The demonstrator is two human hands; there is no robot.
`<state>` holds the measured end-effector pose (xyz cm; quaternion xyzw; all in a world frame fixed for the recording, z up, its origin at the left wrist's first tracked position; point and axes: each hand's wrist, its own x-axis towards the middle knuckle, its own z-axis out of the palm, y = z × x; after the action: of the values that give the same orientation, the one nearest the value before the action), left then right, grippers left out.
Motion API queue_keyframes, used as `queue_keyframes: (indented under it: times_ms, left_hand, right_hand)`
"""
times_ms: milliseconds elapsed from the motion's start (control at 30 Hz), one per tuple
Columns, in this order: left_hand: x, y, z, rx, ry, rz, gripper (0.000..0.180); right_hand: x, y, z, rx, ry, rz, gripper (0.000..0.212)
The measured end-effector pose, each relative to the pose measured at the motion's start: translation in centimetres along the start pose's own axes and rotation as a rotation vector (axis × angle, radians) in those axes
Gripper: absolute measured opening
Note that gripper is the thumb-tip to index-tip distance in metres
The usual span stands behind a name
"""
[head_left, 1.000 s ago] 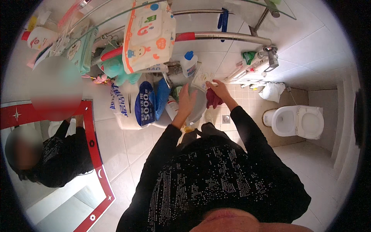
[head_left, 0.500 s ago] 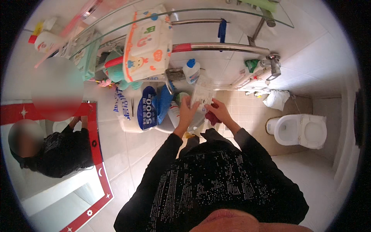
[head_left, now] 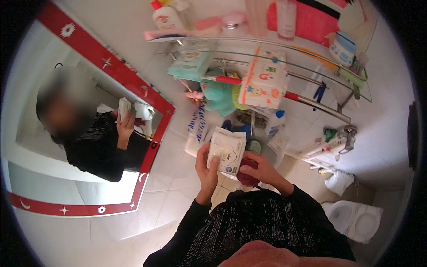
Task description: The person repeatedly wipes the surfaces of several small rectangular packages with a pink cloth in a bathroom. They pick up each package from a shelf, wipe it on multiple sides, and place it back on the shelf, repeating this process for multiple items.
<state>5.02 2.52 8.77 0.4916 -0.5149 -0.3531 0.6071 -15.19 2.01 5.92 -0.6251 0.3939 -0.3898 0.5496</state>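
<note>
My left hand [head_left: 207, 168] grips a white soft packet [head_left: 226, 152] with a gold emblem, fingers behind it and thumb on its front. The packet is tilted up in front of my chest. My right hand [head_left: 261, 169] is closed around a dark red cloth [head_left: 247, 174], close beside the packet's lower right edge. Just behind the packet is a washbasin [head_left: 275, 158], mostly hidden, with a pale patterned item [head_left: 278, 141] at its far side. A white bottle with a blue cap [head_left: 275, 123] stands near it.
Above the basin hangs a glass shelf with metal rails [head_left: 318, 107], carrying a wipes pack [head_left: 265, 79] and a pale green pack [head_left: 192, 64]. A red-framed mirror [head_left: 161, 120] covers the left wall. On the right are a tap [head_left: 349, 135] and a toilet [head_left: 356, 218].
My head view has swung, so the mirror and shelf show more. The hands were low over the basin; now the white packet is raised in my left hand, its printed front showing.
</note>
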Motion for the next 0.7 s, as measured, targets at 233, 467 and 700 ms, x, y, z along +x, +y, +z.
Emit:
queue_keyframes:
  times_ms: [233,467,700]
  left_hand:
    - [6.6,6.3,-1.7,0.059,-0.001,0.311,0.041]
    - [15.5,8.0,-3.7,0.086,-0.107,0.419,0.039]
    - [24.0,6.1,-3.2,0.646,-0.084,0.832,0.037]
  right_hand:
    - [6.7,-7.3,2.6,0.347,0.044,-0.058,0.037]
    - [12.2,-11.4,2.2,0.734,0.19,-0.078,0.032]
    - [15.9,-12.6,2.6,0.871,0.338,-0.079,0.033]
